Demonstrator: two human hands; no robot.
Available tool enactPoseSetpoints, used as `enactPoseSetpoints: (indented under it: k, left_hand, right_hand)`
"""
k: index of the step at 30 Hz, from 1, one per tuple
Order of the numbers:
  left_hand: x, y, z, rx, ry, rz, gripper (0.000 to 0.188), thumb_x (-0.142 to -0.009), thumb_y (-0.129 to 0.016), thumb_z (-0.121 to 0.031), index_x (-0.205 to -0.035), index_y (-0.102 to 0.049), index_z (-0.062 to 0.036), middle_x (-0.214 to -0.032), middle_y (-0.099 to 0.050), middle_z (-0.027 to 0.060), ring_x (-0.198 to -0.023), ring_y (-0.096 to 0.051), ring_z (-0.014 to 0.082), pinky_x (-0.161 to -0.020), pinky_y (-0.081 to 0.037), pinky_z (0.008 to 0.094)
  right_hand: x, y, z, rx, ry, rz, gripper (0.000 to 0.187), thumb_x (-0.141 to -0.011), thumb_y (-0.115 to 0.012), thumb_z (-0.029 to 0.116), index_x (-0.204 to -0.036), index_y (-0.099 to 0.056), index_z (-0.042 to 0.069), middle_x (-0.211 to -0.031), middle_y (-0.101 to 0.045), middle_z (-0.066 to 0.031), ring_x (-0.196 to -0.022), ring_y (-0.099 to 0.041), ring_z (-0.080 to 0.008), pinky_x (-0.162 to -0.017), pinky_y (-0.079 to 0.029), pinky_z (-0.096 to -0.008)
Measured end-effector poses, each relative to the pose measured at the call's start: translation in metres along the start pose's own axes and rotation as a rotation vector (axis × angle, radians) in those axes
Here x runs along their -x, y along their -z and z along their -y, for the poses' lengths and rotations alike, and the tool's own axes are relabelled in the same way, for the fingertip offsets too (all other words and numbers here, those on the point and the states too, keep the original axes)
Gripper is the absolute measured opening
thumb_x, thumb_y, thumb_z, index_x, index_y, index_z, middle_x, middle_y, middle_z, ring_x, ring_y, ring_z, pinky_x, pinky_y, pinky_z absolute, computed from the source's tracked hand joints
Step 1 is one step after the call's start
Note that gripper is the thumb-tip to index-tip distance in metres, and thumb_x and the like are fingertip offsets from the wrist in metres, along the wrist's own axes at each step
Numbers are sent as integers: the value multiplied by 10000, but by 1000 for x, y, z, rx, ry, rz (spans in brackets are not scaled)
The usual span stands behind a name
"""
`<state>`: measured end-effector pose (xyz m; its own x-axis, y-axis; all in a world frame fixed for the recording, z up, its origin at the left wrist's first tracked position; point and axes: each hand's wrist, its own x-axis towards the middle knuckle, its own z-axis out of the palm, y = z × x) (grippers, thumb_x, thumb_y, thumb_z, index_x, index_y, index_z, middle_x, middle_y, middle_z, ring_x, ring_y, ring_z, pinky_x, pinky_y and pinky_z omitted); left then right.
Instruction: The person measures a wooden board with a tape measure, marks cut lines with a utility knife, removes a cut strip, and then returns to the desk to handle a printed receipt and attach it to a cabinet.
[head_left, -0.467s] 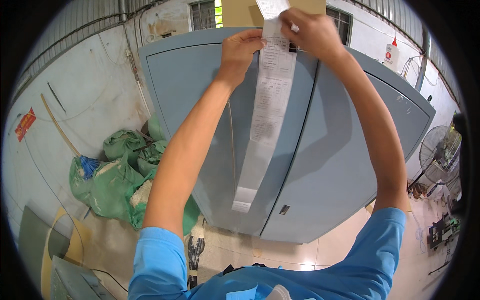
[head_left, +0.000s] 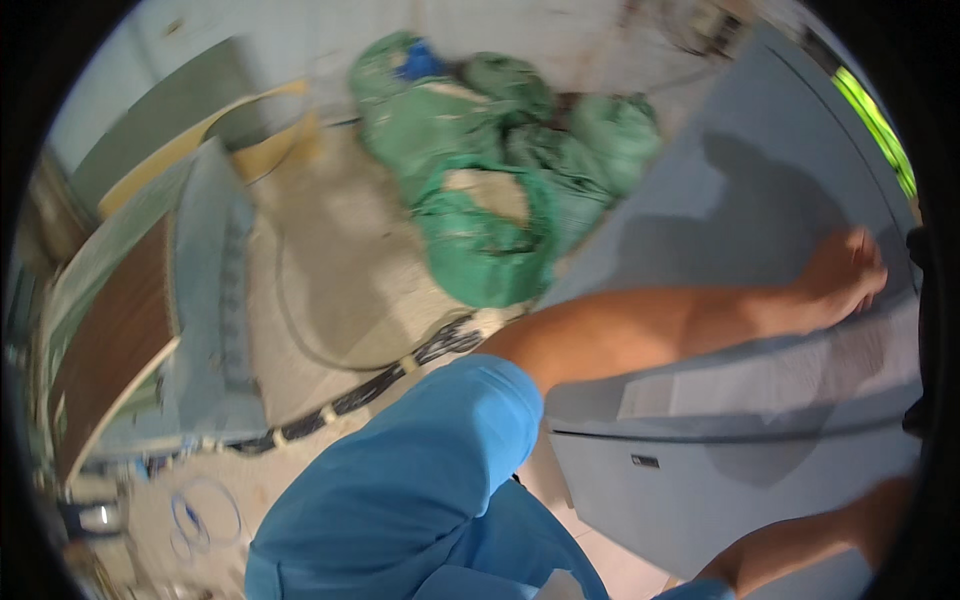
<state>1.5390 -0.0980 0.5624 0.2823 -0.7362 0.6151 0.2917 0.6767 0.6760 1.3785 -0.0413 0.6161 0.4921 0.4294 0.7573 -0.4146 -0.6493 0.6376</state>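
My left hand (head_left: 845,278) is over the grey-blue metal cabinet (head_left: 690,260) at the right, its fingers curled closed. What they hold, if anything, is hidden by blur. Just below that hand, a long white printed paper strip (head_left: 760,380) lies along the cabinet door, its far end running out past the right edge. I cannot tell whether the fingers touch the strip. Only my right forearm (head_left: 810,540) shows at the lower right; the hand itself is out of the picture.
Green sacks (head_left: 490,240) lie against the wall left of the cabinet. A dark cable bundle (head_left: 370,390) crosses the floor. Leaning panels (head_left: 210,300) and a curved brown board (head_left: 115,340) stand at the far left. A small latch (head_left: 645,461) sits on the cabinet door.
The view has swung left and tilted, so the cabinet and strip now sit at the right. My left hand appears off the strip's edge; my right hand has left the picture.
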Motion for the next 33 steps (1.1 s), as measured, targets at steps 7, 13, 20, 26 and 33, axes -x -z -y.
enactPoseSetpoints:
  k: [7, 13, 20, 26, 33]
  left_hand:
    - [273, 294, -57, 132, 718, -443, 871, -871, -332, -903, -1216, -691, -188, -1142, -704, 72, -1038, -622, 245, -853, -464, 476]
    - [477, 408, -170, -307, 777, -762, 415, -936, -706, -465, -977, -733, -52, -852, -671, 9, -739, -584, 93, -648, -479, 250]
    - [639, 458, -269, -649, 551, -1410, 201, -910, -752, -204, -953, -726, -10, -801, -641, -10, -740, -563, 73, -646, -449, 254]
    - [739, 460, -341, -822, 372, -1972, 184, -942, -695, -119, -1044, -713, 33, -855, -666, 18, -794, -591, 100, -739, -476, 267]
    - [764, 530, -419, -1141, 298, -2414, 274, -923, -699, -28, -1175, -648, 65, -935, -706, 89, -858, -675, 152, -819, -537, 306]
  right_hand:
    - [46, -153, 267, -902, 340, 331, 268, -793, -758, 104, -1022, -667, -1, -1024, -712, -143, -639, -629, -199, -543, -507, -339]
    - [0, -211, 468, -1319, 552, 247, 190, -786, -740, 118, -931, -654, 32, -977, -699, -111, -595, -612, -174, -518, -491, -317]
    - [-107, -240, 665, -1805, 528, 182, 208, -888, -719, 209, -1003, -674, 42, -1014, -712, -106, -682, -683, -244, -588, -538, -347]
    - [-230, -265, 888, -2165, 211, 676, 452, -993, -625, 285, -1323, -586, -22, -1280, -644, -229, -1130, -652, -383, -945, -529, -441]
    - [-385, -228, 1240, -2140, 619, 479, 659, -1032, -527, 439, -1501, -430, -13, -1584, -389, -240, -1478, -359, -382, -1208, -316, -456]
